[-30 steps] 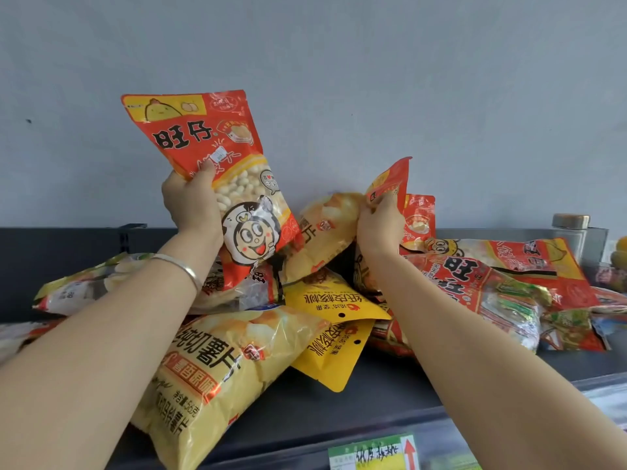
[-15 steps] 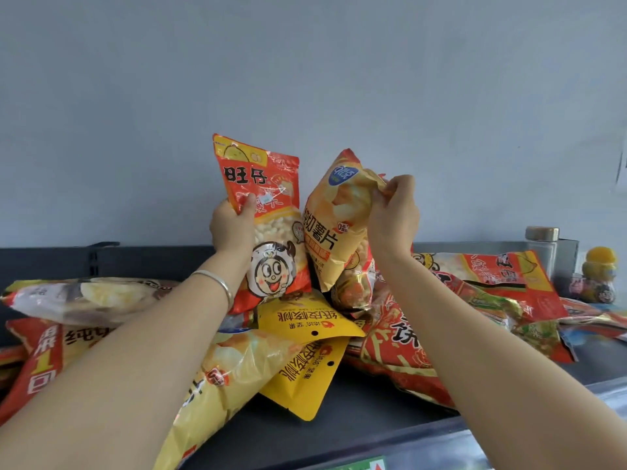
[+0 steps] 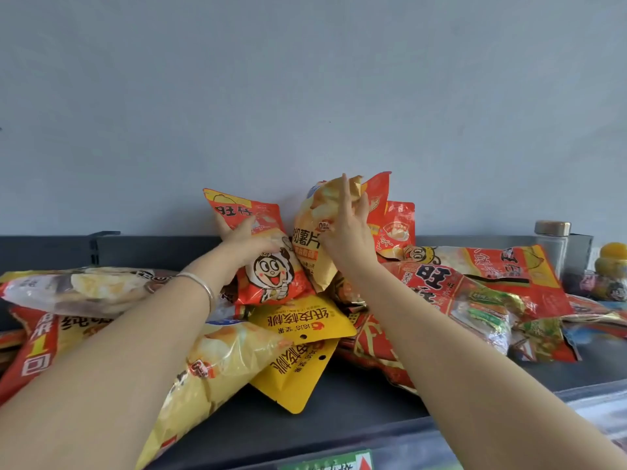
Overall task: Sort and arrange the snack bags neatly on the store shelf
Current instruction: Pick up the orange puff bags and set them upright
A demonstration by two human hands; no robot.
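A red snack bag [image 3: 271, 276] with a cartoon face stands tilted against the wall at the back of the dark shelf [image 3: 356, 401]. My left hand [image 3: 242, 240] grips its left edge, thumb on the front. Right beside it stands a yellow chip bag [image 3: 310, 228]. My right hand [image 3: 346, 228] lies against that bag's right side with fingers stretched upward. Another red bag [image 3: 397, 225] stands behind my right hand.
Two yellow pouches [image 3: 302, 320] and a large yellow chip bag [image 3: 217, 364] lie in front. Several red bags [image 3: 475, 283] are piled on the right, more bags [image 3: 78, 290] on the left. A glass jar [image 3: 551, 245] and a yellow-lidded container [image 3: 612, 262] stand far right.
Both hands moved down and back toward the wall, standing the red bag and the yellow chip bag side by side. My right hand's pinch on the chip bag's top loosened to stretched fingers.
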